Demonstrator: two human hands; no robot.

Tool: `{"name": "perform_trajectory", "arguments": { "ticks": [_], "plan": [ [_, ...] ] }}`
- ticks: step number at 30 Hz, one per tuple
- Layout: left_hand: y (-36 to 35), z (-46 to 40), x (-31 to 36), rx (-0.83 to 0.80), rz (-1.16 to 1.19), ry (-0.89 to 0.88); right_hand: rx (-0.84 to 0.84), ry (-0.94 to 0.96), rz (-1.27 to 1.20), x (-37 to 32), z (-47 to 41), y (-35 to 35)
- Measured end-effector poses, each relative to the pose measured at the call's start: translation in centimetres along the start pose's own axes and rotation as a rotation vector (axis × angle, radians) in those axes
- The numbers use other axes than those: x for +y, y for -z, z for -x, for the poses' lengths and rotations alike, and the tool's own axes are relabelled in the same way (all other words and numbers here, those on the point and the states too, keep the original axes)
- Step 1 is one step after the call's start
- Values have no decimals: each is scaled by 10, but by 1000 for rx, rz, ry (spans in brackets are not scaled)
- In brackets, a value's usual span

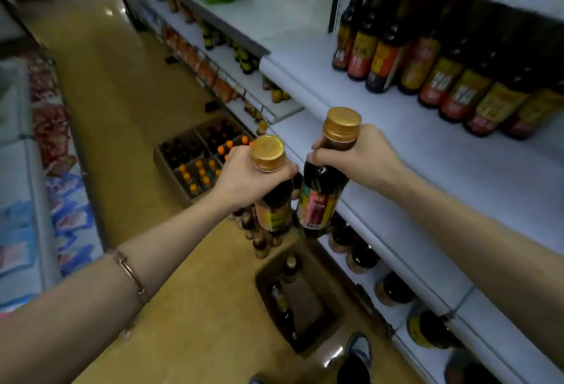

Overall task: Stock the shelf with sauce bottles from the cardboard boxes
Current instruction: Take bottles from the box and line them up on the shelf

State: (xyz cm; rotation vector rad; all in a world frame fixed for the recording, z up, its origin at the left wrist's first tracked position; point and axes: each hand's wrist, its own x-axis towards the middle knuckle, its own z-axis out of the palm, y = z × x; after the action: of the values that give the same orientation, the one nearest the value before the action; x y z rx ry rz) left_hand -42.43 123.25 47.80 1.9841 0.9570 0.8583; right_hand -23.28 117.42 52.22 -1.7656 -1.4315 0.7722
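A white shelf [457, 170] runs along the right side of the aisle, its near half bare and its far right part lined with a row of shelved bottles [442, 78], dark glass with yellow and red labels, standing upright close together. Below it, lower shelves hold more dark bottles, partly hidden by the shelf edge. On the tan floor [122, 139] to the left of the shelving sits a far cardboard box [195, 160] divided into compartments and packed with orange-capped bottles, and nearer, just beside the bottom shelf, a near cardboard box [300, 301] stands open with a few dark bottles inside. A chest freezer [27, 200] with coloured packets borders the left edge. Over the floor, just short of the shelf edge, the left hand [248, 179] grips the neck of a left sauce bottle [271, 191] with fingers curled round it under the gold cap, and the right hand [363, 154] grips the neck of a right sauce bottle [323, 188] the same way. The two bottles hang upright, side by side and almost touching. A thin bracelet [131, 273] circles the left forearm.
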Motion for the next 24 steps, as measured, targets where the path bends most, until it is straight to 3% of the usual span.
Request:
{"name": "perform_trajectory", "arguments": {
  "ticks": [6, 11, 24],
  "plan": [
    [55, -45, 91, 72, 36, -171, 116, 112, 28, -99, -3, 61],
    [81, -73, 150, 59, 142, -199, 218, 193, 82, -157, -2, 100],
    [87, -176, 268, 0, 211, -437, 330, 273, 153, -219, -34, 211]
  ]
}}
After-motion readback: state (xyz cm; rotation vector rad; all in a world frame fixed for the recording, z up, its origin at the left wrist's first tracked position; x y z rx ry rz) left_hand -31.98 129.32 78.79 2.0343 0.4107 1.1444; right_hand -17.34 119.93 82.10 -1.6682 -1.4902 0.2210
